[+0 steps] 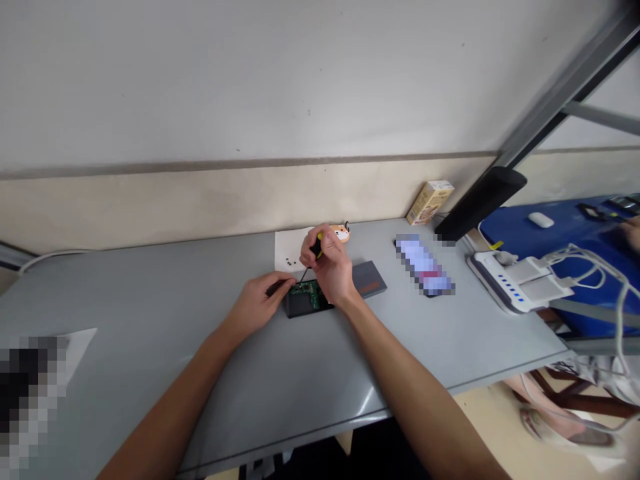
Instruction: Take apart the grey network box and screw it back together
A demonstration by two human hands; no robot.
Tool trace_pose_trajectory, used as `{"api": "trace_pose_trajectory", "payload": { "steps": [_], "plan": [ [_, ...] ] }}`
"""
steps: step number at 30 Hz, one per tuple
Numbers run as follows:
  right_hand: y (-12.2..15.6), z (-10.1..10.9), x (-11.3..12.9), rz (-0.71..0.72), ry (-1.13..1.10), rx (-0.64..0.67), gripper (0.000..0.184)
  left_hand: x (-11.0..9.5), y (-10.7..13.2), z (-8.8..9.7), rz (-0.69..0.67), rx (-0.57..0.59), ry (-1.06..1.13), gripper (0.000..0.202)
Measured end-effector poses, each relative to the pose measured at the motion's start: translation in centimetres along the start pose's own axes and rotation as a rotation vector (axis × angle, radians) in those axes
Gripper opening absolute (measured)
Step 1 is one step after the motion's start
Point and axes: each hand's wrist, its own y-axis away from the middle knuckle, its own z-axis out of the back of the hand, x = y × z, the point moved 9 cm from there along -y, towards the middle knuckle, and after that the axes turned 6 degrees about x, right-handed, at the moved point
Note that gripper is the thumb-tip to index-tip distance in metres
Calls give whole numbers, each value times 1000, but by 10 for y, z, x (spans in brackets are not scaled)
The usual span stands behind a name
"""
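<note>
A black open device case with a green circuit board (313,291) lies on the grey table in front of me. My right hand (327,260) is wrapped around the black and yellow handle of a screwdriver (305,272), whose thin shaft slants down to the upper left part of the board. At that same corner is my left hand (260,300), thumb and fingers brought together by the screwdriver's tip. Whatever sits between those fingertips is hidden. Behind the board, several small dark screws (291,262) rest on a white sheet (285,243). My right wrist covers the case's right end.
A flat grey panel (370,279) lies right of the case. Farther right are a phone (425,267), a small carton (430,202) and a power strip (505,283) with white cables. An orange-and-white animal-faced item (341,233) sits behind my right hand. Another person's hand (633,233) shows far right.
</note>
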Motion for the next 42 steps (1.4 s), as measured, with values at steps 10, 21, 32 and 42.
{"api": "trace_pose_trajectory", "payload": {
  "steps": [10, 21, 32, 42],
  "plan": [
    [-1, 0, -3, -11, -14, -2, 35, 3, -1, 2, 38, -4, 95, 34],
    [-1, -1, -1, 17, -57, 2, 33, 4, -2, 2, 39, 3, 92, 32],
    [-2, 5, 10, 58, -144, -16, 29, 3, -1, 1, 31, -3, 88, 30],
    [-1, 13, 16, 23, -181, -118, 34, 6, 0, 9, 32, -134, 79, 24]
  ]
}}
